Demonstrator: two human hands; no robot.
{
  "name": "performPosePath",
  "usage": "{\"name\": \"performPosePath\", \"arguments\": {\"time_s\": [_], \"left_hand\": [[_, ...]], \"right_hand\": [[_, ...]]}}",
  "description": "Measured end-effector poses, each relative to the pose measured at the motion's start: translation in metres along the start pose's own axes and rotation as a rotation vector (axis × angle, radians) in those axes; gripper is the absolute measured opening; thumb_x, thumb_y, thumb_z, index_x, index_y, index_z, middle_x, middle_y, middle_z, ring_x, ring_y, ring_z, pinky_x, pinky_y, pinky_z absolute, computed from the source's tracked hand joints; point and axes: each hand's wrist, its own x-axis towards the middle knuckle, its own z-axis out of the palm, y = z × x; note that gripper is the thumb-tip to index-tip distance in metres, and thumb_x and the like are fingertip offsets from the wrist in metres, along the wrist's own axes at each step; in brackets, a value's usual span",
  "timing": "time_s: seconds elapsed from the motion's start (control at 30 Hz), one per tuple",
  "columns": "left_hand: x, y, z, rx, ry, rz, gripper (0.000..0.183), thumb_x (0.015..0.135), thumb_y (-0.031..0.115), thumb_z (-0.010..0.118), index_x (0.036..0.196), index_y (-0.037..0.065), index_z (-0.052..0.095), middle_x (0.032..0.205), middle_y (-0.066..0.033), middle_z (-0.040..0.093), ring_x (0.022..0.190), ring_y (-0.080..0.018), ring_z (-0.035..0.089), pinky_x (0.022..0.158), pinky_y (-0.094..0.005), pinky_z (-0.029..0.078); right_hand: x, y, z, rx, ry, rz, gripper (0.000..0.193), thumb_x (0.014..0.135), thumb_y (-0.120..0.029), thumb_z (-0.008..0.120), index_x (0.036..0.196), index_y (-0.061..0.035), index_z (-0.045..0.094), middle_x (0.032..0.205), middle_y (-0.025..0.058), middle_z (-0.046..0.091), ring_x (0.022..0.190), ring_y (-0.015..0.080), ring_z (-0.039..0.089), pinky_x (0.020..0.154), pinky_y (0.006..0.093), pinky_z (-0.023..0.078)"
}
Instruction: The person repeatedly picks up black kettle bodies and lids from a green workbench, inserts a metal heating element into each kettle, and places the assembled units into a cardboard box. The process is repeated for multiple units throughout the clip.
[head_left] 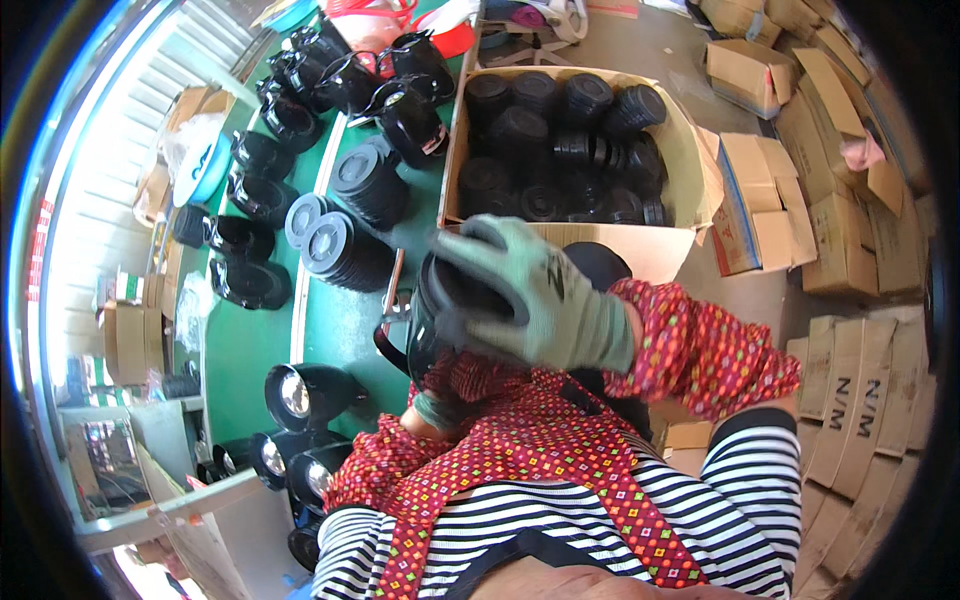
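Leftward juts the black housing's [424,338] handle [384,346], axis unclear.

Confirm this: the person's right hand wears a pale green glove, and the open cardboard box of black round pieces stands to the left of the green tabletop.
Not quite: in the head view, the open cardboard box of black round pieces stands to the right of the green tabletop. The right hand does wear a pale green glove.

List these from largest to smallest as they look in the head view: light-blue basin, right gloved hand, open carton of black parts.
1. Open carton of black parts
2. Right gloved hand, probably enlarged by nearness to the camera
3. Light-blue basin
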Motion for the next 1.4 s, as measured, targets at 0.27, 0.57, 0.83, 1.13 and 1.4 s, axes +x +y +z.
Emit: {"name": "performPosePath", "arguments": {"time_s": [0.27, 0.57, 0.83, 1.13, 1.4], "left_hand": [[-0.022, 0.034, -0.003, 0.448, 0.225, 0.196, 0.070, 0.085, 0.051, 0.082, 0.127, -0.003, 0.068, 0.116, -0.0134, 0.076, 0.104, -0.0262, 0.075, 0.096, -0.0407, 0.058], [-0.033, 0.088, 0.042, 1.233, 0.214, 0.456, 0.031, 0.085, 0.011, 0.082, 0.114, -0.001, 0.075, 0.104, -0.0125, 0.079, 0.094, -0.0215, 0.076, 0.086, -0.0349, 0.061], [-0.027, 0.087, 0.041, 1.237, 0.264, 0.472, 0.037, 0.081, 0.014, 0.081, 0.115, 0.000, 0.073, 0.104, -0.0073, 0.079, 0.090, -0.0200, 0.075, 0.090, -0.0334, 0.060], [-0.017, 0.075, -0.037, 1.010, 0.253, 0.368, 0.022, 0.087, 0.007, 0.074, 0.108, -0.001, 0.074, 0.100, -0.0023, 0.077, 0.093, -0.0134, 0.072, 0.097, -0.0350, 0.057], [-0.011, -0.010, -0.027, 0.101, -0.081, -0.143, 0.036, 0.097, 0.009, 0.067, 0.131, 0.000, 0.060, 0.124, -0.0090, 0.068, 0.111, -0.0204, 0.067, 0.106, -0.0390, 0.055]], "right_hand": [[-0.034, 0.024, -0.009, 0.276, 0.097, 0.072, 0.069, 0.100, -0.028, 0.069, 0.158, 0.0003, 0.044, 0.155, 0.0221, 0.048, 0.141, 0.0359, 0.050, 0.121, 0.0418, 0.038], [-0.070, 0.032, 0.002, 1.096, 0.145, 0.587, 0.088, 0.103, -0.060, 0.062, 0.163, 0.0000, 0.038, 0.164, 0.0154, 0.046, 0.145, 0.0282, 0.050, 0.122, 0.0420, 0.038], [-0.061, 0.039, 0.017, 1.097, 0.205, 0.577, 0.074, 0.108, -0.053, 0.053, 0.159, 0.0001, 0.044, 0.163, 0.0185, 0.047, 0.142, 0.0309, 0.055, 0.121, 0.0455, 0.043], [-0.055, 0.011, -0.003, 0.746, 0.119, 0.246, 0.103, 0.096, -0.066, 0.064, 0.168, -0.0024, 0.027, 0.169, 0.0222, 0.032, 0.148, 0.0353, 0.045, 0.123, 0.0472, 0.038], [-0.015, -0.039, -0.063, -0.093, -0.270, -0.452, 0.105, 0.069, -0.060, 0.087, 0.158, -0.0161, 0.051, 0.167, 0.0310, 0.028, 0.146, 0.0551, 0.037, 0.120, 0.0655, 0.032]]}}
